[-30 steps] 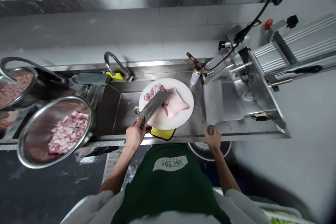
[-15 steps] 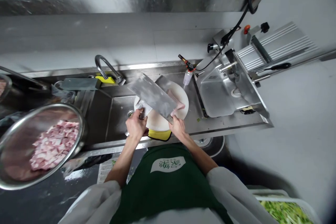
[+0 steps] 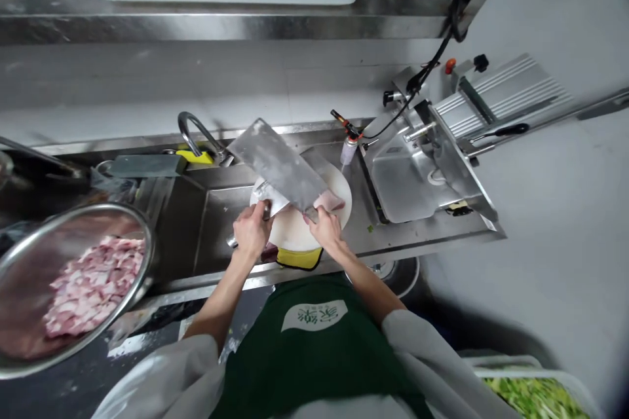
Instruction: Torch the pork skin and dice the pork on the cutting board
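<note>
My right hand [image 3: 324,228] is closed round the handle of a broad cleaver [image 3: 280,160], whose blade slants up and to the left over a round white cutting board [image 3: 287,232]. My left hand [image 3: 251,230] grips the handle of a second cleaver [image 3: 273,199]. Its blade points up and right, crossing beneath the first, which hides its middle. On the board's right side lies a pale pink piece of meat [image 3: 328,201], close to my right hand. A yellow cloth [image 3: 299,258] sticks out under the board's near edge.
A steel bowl of cut meat [image 3: 150,236] stands at the left. The sink has a curved faucet [image 3: 194,134]. Behind the board stands a blowtorch [image 3: 348,147], with a meat slicer [image 3: 413,177] to its right. A steel shelf [image 3: 221,27] hangs above.
The right-hand cleaver has shifted slightly left, its far end rising, and my right hand has moved left with it. My left hand keeps its grip. The whole view has tilted up a little.
</note>
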`<action>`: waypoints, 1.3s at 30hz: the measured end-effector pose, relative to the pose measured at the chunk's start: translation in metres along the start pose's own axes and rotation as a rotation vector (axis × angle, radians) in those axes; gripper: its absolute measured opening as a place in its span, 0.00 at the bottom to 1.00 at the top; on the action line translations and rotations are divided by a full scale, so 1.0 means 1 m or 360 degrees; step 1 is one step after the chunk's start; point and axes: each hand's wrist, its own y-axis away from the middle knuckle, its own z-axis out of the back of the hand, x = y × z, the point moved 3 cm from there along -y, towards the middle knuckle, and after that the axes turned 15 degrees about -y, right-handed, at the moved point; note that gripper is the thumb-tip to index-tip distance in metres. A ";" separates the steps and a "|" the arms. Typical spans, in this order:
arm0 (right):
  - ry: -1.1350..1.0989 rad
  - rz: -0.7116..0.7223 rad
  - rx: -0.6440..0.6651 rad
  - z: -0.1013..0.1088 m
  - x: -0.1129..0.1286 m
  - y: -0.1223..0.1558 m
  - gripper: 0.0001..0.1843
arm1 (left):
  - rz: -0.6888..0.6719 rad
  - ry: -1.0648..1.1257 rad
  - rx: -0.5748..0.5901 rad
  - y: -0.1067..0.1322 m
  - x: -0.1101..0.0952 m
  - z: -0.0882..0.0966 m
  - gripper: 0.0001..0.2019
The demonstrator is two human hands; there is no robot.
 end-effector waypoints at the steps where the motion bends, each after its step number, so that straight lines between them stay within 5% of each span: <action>1: 0.0004 0.0017 0.0027 -0.004 0.000 0.000 0.16 | 0.0014 0.0027 -0.0038 -0.001 0.000 0.000 0.13; 5: 0.0075 -0.0104 0.0039 -0.009 -0.063 0.051 0.16 | 0.0207 0.0071 -0.0208 -0.009 0.025 0.007 0.13; 9: 0.0184 -0.0312 -0.0072 0.006 -0.123 0.088 0.10 | 0.0218 0.0033 -0.0180 -0.019 0.049 0.012 0.13; 12: 0.0105 -0.0273 -0.0191 0.006 -0.089 0.066 0.14 | 0.0095 0.0007 -0.0139 -0.021 0.039 0.008 0.12; 15: 0.0003 -0.0126 -0.0100 -0.009 -0.027 0.019 0.18 | -0.0046 0.0030 -0.0160 -0.018 0.014 0.001 0.12; 17: -0.0011 -0.0083 -0.0038 -0.015 -0.007 0.001 0.18 | -0.0096 0.0098 -0.0208 -0.017 0.004 -0.001 0.13; 19: 0.0017 -0.0160 0.0013 -0.014 -0.016 0.009 0.18 | -0.0040 0.0158 -0.0282 -0.018 0.006 -0.001 0.14; 25: 0.0176 -0.0578 -0.0017 0.019 -0.108 0.080 0.17 | 0.0167 0.0051 -0.0314 -0.032 0.045 0.004 0.15; 27: 0.0146 -0.0555 -0.0094 0.021 -0.099 0.074 0.18 | 0.0050 -0.0012 -0.0267 -0.035 0.042 0.002 0.14; 32: 0.0006 -0.0225 -0.0052 0.003 -0.013 0.006 0.20 | -0.0274 0.0019 -0.0217 -0.031 0.005 -0.008 0.14; 34: 0.0013 -0.0121 -0.0003 0.001 -0.001 -0.003 0.19 | -0.0307 0.0098 -0.0266 -0.031 0.000 -0.008 0.15; 36: 0.0064 -0.0159 0.0051 0.002 -0.019 0.016 0.18 | -0.0228 0.0146 -0.0358 -0.036 0.008 -0.003 0.15; 39: 0.0172 -0.0399 0.0144 0.006 -0.082 0.070 0.16 | -0.0038 0.0116 -0.0446 -0.046 0.034 0.004 0.15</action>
